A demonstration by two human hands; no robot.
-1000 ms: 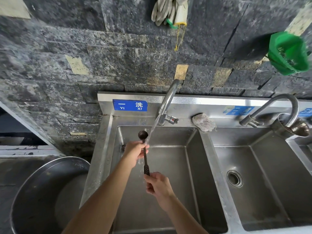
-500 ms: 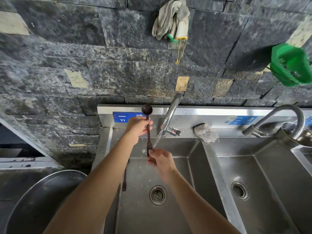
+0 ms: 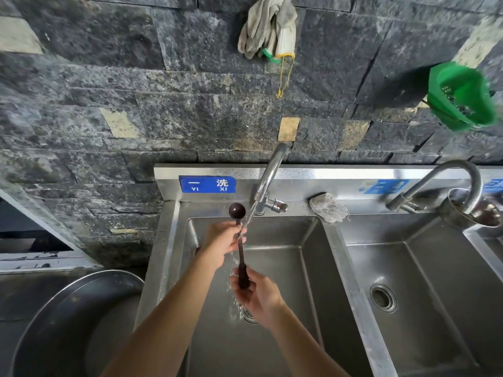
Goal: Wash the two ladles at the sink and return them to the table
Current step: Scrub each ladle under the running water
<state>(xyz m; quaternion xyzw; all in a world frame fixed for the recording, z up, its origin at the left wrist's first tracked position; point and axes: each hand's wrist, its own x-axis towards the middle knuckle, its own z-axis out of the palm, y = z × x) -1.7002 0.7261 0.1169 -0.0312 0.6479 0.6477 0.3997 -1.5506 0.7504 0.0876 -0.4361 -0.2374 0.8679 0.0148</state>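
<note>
I hold one small dark ladle (image 3: 237, 211) upright over the left sink basin (image 3: 283, 268), bowl up. My left hand (image 3: 223, 242) grips the shaft just below the bowl. My right hand (image 3: 257, 295) holds the thicker lower end of the handle. Water runs from the left tap (image 3: 269, 175) onto the shaft and my left fingers, then splashes down past my right hand toward the drain. A dark tip at the basin's left wall (image 3: 197, 250) could be the second ladle's handle; my left forearm hides the rest.
A second basin (image 3: 408, 268) with a drain lies to the right, under another tap (image 3: 446, 180). A grey scrub cloth (image 3: 328, 206) sits on the ledge between the taps. A large steel bowl (image 3: 68, 317) stands at lower left. Gloves (image 3: 268, 25) and a green strainer (image 3: 460, 96) hang on the stone wall.
Both hands have lowered the ladle from in front of the backsplash down into the water stream, and the view has tilted back down toward the basin.
</note>
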